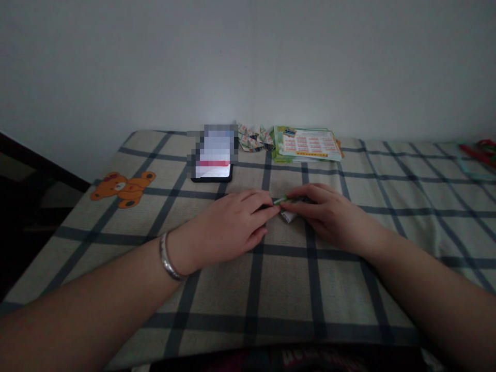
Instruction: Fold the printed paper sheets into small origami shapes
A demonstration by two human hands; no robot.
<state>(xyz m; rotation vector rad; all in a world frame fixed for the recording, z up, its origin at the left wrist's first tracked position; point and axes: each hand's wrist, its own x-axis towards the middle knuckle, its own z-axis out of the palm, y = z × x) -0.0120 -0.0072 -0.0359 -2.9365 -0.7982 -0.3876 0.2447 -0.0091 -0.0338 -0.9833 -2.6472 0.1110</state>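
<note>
A small folded piece of printed paper (287,216), white and green, lies low over the checked cloth between my hands. My right hand (329,214) pinches it from the right, thumb and fingers covering much of it. From the left, the fingertips of my left hand (236,222) close on its near left corner. A silver bangle circles my left wrist. Beyond the hands lie several folded paper pieces (256,139) with similar print, beside a stack of printed calendar sheets (308,143).
A phone (212,155) with a lit, blurred screen lies at the back left. The checked tablecloth (217,294) bears an orange bear figure (124,189) on the left. A white wall (248,62) borders the table's back. Red items (482,152) sit at the far right.
</note>
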